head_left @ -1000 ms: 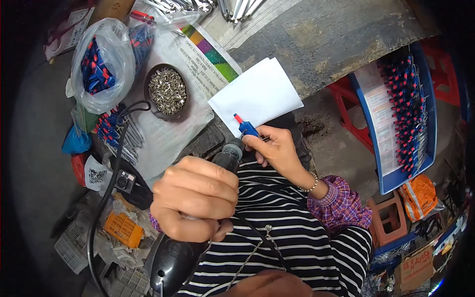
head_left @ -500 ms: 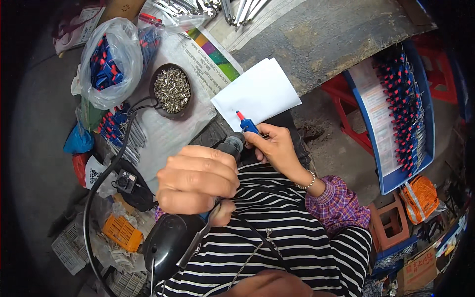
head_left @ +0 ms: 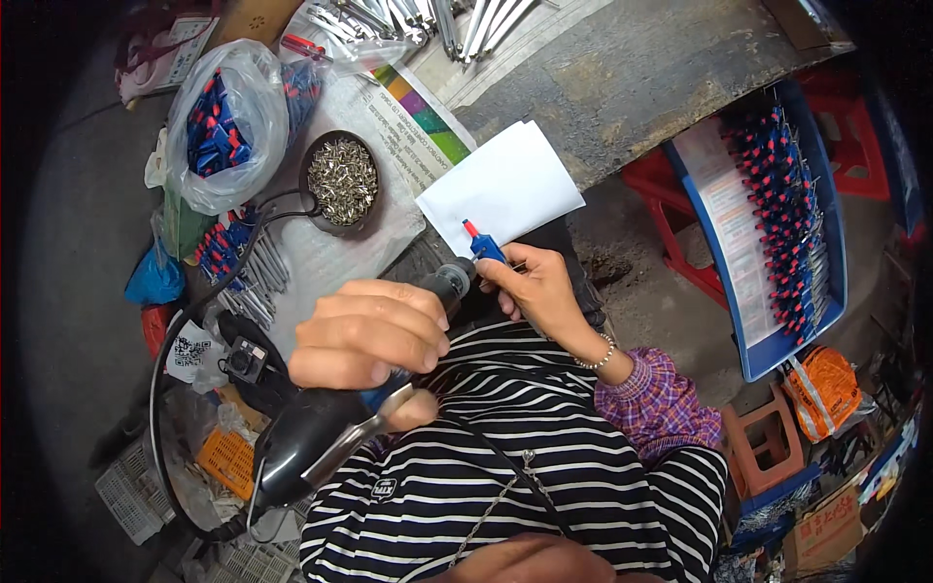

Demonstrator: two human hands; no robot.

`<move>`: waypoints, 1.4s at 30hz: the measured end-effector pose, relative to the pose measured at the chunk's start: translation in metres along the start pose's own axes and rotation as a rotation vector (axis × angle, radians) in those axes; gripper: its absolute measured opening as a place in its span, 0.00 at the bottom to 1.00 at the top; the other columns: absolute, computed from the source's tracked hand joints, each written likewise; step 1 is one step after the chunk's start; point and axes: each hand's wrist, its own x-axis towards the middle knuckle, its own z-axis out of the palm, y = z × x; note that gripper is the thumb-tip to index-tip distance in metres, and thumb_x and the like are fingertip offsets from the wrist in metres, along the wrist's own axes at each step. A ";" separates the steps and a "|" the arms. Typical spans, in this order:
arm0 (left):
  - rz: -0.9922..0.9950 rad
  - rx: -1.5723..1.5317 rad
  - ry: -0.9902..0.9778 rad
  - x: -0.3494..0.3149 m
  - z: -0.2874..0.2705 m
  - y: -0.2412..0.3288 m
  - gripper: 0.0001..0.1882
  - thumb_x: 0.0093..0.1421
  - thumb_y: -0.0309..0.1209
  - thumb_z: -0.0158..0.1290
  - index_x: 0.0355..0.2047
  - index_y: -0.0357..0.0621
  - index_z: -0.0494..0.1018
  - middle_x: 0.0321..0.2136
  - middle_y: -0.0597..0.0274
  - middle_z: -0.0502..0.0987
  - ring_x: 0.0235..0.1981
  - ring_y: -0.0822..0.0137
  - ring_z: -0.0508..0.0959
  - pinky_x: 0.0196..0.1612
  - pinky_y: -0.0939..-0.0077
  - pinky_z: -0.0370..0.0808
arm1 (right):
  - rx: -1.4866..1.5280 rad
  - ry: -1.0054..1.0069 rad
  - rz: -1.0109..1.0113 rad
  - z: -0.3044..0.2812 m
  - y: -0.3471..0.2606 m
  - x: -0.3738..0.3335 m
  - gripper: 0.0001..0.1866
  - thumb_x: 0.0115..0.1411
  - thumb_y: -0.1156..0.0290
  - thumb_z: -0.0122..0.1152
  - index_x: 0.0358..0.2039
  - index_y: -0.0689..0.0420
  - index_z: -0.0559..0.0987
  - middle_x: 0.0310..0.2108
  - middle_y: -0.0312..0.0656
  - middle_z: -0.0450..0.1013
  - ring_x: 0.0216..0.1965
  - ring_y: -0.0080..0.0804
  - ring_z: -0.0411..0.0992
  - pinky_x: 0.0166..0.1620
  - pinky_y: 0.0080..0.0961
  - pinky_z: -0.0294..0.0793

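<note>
My left hand point(head_left: 364, 335) is wrapped round a black corded electric screwdriver point(head_left: 311, 442), its body pointing down-left and its nose point(head_left: 452, 279) up-right. That nose meets or nearly meets a small blue handle with a red tip point(head_left: 488, 249). Thumb and fingers of my right hand point(head_left: 533, 287) pinch this handle over a folded white sheet point(head_left: 505, 185). Whether a screw sits at the bit is hidden. Left of the sheet stands a dark round bowl point(head_left: 373, 202) full of small silver screws.
A clear plastic bag point(head_left: 255, 180) of blue-and-red handles lies at the left, near bundled pieces with metal shafts point(head_left: 248, 262). Metal rods point(head_left: 476, 29) lie at the far edge. At right, a blue tray point(head_left: 748, 360) holds many assembled pieces beside a red stool point(head_left: 671, 209). A cable point(head_left: 160, 408) loops at left.
My left hand and the screwdriver's body have shifted left, and its fingers look looser. The right hand still holds the blue handle in nearly the same place. The whole view has shifted slightly.
</note>
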 end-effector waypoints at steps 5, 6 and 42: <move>0.011 -0.011 -0.046 0.003 -0.001 0.001 0.23 0.46 0.27 0.63 0.33 0.40 0.58 0.21 0.52 0.73 0.17 0.60 0.77 0.19 0.67 0.77 | 0.011 -0.004 -0.001 0.000 0.000 0.000 0.10 0.59 0.67 0.59 0.29 0.62 0.78 0.20 0.34 0.73 0.14 0.12 0.65 0.15 0.10 0.61; -0.020 0.020 -0.123 0.004 -0.002 -0.002 0.23 0.48 0.29 0.62 0.34 0.42 0.56 0.22 0.53 0.73 0.17 0.61 0.77 0.18 0.69 0.76 | 0.022 -0.002 0.002 -0.001 0.001 0.000 0.10 0.59 0.67 0.59 0.29 0.62 0.78 0.20 0.34 0.73 0.14 0.12 0.65 0.16 0.10 0.61; -0.040 -0.054 -0.032 0.004 -0.005 -0.005 0.23 0.45 0.27 0.65 0.30 0.40 0.59 0.21 0.51 0.74 0.17 0.58 0.77 0.21 0.66 0.78 | 0.062 -0.041 0.049 -0.004 0.000 0.001 0.10 0.58 0.67 0.59 0.28 0.62 0.78 0.21 0.35 0.74 0.15 0.13 0.65 0.16 0.10 0.61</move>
